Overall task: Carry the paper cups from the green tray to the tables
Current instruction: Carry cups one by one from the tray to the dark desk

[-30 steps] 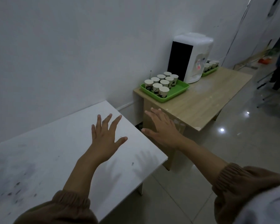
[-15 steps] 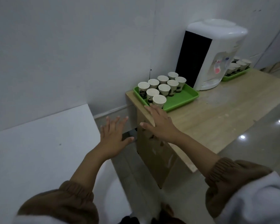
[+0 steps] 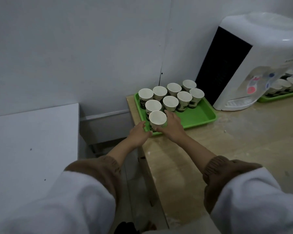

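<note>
A green tray (image 3: pixel 198 118) sits on the far left corner of the wooden table (image 3: pixel 227 149), against the wall. Several white paper cups (image 3: pixel 170 103) stand upright in it, in rows. The nearest paper cup (image 3: pixel 157 117) stands at the tray's front left corner. My right hand (image 3: pixel 172 128) is at this cup, thumb across its base and fingers along its right side; I cannot tell whether it grips. My left hand (image 3: pixel 139 133) is open just left of the cup, fingertips at the tray's front left rim.
A white water dispenser (image 3: pixel 254 61) stands right of the tray. Behind it, a second green tray (image 3: pixel 277 97) holds more cups. A white table (image 3: pixel 32 149) lies to the left, with a gap of floor (image 3: pixel 130 188) between the two tables.
I have stepped closer to the wooden table. Both hands moved forward from the table's edge to the tray's front left corner and now flank the nearest cup.
</note>
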